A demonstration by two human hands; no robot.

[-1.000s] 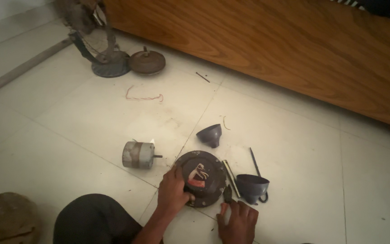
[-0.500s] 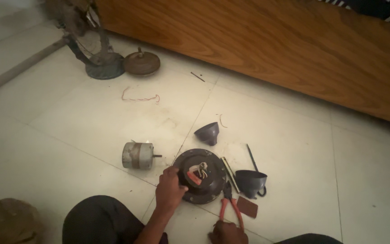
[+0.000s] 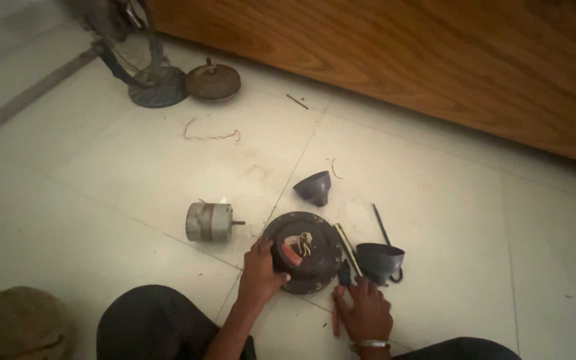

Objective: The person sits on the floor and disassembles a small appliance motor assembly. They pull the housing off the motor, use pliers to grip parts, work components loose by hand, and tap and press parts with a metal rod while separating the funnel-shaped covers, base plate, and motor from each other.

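Here, on a tiled floor [image 3: 101, 173]: a round dark motor housing [image 3: 309, 253], lying flat just in front of the seated person, its centre showing a reddish part and pale wire ends. The left hand [image 3: 261, 270] grips the housing's near-left rim, fingers curled closed over the edge, steadying it. The right hand [image 3: 365, 312] rests on the floor just right of the housing, fingers bent over red-handled pliers [image 3: 339, 303] whose jaws point toward the housing's rim; whether it fully grips them cannot be told. Step in hand, by judgement: bracing the housing while the pliers are brought to it; the next move calls for a firm hold on the handles and a steady housing. Containers: a dark cup-shaped cover [image 3: 379, 262], mouth up, just right of the housing, nothing visible inside; a smaller dark cone [image 3: 314, 188] beyond it, on its side, contents not visible. Also present: a grey cylinder motor [image 3: 210, 222] to the left, a thin rod [image 3: 381, 225], a fan stand [image 3: 158, 90], a brown disc [image 3: 213, 81], a wooden panel [image 3: 401, 60].
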